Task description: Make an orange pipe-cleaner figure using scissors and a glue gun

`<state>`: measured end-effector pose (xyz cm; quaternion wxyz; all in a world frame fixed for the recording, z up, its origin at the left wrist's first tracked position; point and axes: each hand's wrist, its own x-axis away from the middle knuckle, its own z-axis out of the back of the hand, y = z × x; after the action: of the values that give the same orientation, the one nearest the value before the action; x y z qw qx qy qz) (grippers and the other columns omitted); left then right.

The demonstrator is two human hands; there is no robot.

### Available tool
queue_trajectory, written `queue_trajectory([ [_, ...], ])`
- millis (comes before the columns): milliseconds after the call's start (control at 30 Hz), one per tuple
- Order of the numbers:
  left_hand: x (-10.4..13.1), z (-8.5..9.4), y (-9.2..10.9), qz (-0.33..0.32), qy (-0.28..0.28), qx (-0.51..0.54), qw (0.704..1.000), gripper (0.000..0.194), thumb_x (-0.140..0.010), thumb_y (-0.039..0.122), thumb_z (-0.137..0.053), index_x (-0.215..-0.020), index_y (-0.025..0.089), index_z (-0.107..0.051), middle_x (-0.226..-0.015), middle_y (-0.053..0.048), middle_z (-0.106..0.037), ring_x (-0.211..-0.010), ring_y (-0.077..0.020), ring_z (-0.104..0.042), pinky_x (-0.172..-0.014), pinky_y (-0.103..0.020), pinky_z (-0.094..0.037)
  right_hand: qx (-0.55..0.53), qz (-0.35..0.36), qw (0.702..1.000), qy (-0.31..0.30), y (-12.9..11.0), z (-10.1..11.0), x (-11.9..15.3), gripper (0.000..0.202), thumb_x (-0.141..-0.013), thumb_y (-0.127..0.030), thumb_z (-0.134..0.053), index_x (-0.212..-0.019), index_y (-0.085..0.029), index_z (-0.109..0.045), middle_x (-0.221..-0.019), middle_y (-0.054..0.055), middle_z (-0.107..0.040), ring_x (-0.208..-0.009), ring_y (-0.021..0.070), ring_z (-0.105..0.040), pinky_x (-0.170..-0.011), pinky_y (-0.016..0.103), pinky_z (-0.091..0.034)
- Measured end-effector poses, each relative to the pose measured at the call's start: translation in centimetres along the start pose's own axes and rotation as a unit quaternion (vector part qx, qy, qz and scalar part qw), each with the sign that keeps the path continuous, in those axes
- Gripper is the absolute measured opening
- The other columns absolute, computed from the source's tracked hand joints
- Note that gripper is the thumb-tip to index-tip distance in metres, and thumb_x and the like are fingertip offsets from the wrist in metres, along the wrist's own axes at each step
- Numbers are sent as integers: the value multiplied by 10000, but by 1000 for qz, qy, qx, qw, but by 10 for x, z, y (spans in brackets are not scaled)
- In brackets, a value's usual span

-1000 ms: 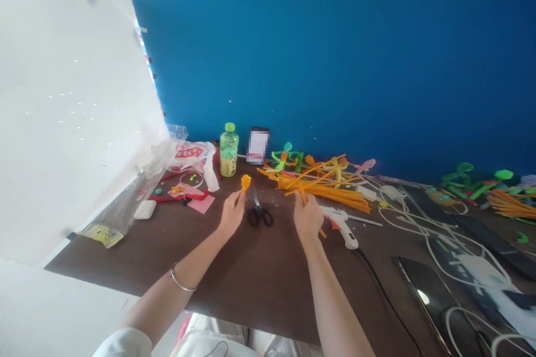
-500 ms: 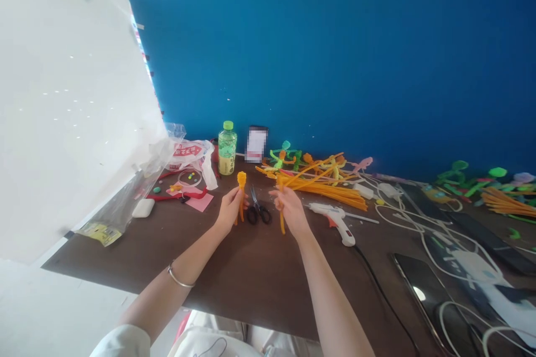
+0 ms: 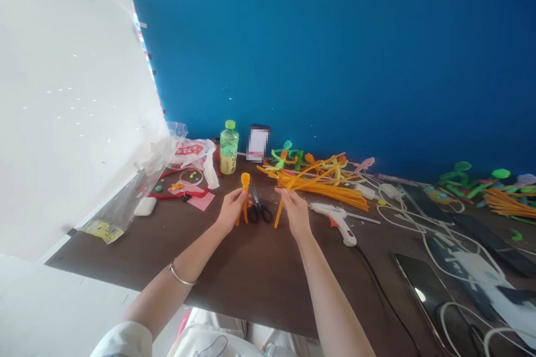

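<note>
My left hand (image 3: 233, 209) is closed around an orange pipe-cleaner figure (image 3: 245, 180); its rounded top sticks up above the fingers and its loose ends hang below. In my right hand (image 3: 296, 213) an orange pipe cleaner (image 3: 278, 216) is pinched, slanting down to the left. Black-handled scissors (image 3: 259, 212) lie on the table between the two hands, points away from me. Just beyond my right hand spreads a pile of orange pipe cleaners (image 3: 335, 195).
On the brown table (image 3: 251, 273) a white glue gun (image 3: 341, 223) lies at right, its cord running forward. Farther right are a phone (image 3: 431, 295) and tangled white cables. A green-capped bottle (image 3: 229, 148) and propped phone (image 3: 258, 144) stand at the back. Plastic bags (image 3: 195, 153) lie left.
The pipe cleaner in my right hand has swung from nearly upright to a slant, its lower end moving left. My left hand has shifted slightly right with the figure.
</note>
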<state>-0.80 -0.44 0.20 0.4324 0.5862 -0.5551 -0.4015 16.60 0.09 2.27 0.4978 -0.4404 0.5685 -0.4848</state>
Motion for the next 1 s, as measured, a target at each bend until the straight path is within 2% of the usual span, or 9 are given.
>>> queue_trajectory([
  [133,-2,5,-4,-92,24,-184,978,257,-749,294,-551,-934,133,-630,-862,-68,-561,-720,-155,-585,-717,-333,-493,-95,-36,995,-14,3,-4,1,343,-674,-407,-668,-922,-171,-658,-542,-44,-499,-512,82,-456,-518,234,-398],
  [267,3,6,-2,-247,77,-338,905,270,-730,197,-570,-989,153,-637,-1083,-127,-521,-1053,-239,-497,-918,-387,-399,-166,-60,984,16,3,-11,3,282,-585,-343,-746,-782,-169,-644,-607,-31,-564,-573,88,-538,-587,244,-463],
  [333,7,4,3,-291,38,-361,885,292,-759,189,-535,-1037,169,-622,-1117,-125,-531,-1091,-230,-474,-935,-373,-384,-184,-65,981,24,3,-13,4,277,-581,-335,-750,-771,-173,-633,-620,-33,-569,-578,85,-549,-595,237,-476],
  [400,10,2,7,-292,-24,-374,880,315,-770,193,-524,-1073,180,-606,-1025,-103,-598,-994,-208,-528,-898,-359,-406,-194,-65,979,24,3,-14,4,284,-601,-339,-737,-808,-177,-630,-634,-35,-567,-581,80,-553,-602,228,-482],
  [533,11,1,4,-240,-88,-371,892,241,-743,227,-572,-966,197,-659,-847,-66,-666,-838,-200,-579,-818,-346,-437,-153,-41,987,23,5,-15,6,295,-681,-369,-668,-900,-183,-604,-704,-17,-580,-585,89,-565,-608,247,-501],
  [667,8,-1,-5,-71,-110,-208,969,262,-724,324,-604,-908,149,-668,-767,-75,-678,-688,-177,-624,-673,-301,-490,67,98,993,31,7,-14,9,309,-815,-356,-503,-1067,-185,-552,-870,63,-625,-620,141,-596,-616,314,-516],
  [733,8,-2,-5,12,-116,-90,989,346,-698,368,-630,-930,112,-647,-736,-86,-677,-652,-175,-637,-640,-300,-504,199,211,957,1,8,-12,11,305,-865,-279,-406,-1124,-196,-544,-942,88,-622,-772,176,-610,-726,340,-501],
  [833,10,-3,4,80,-117,26,990,367,-669,371,-666,-891,79,-642,-768,-115,-681,-653,-168,-650,-642,-279,-512,334,339,877,-62,10,-8,11,395,-867,-129,-301,-1163,-226,-544,-995,85,-592,-945,180,-562,-834,323,-455],
  [1000,10,-2,14,126,-121,102,979,386,-673,389,-659,-843,42,-655,-815,-165,-683,-730,-230,-664,-693,-317,-524,439,380,808,-104,19,-3,8,501,-817,-34,-282,-1232,-214,-495,-928,87,-536,-873,172,-546,-788,291,-467],
])
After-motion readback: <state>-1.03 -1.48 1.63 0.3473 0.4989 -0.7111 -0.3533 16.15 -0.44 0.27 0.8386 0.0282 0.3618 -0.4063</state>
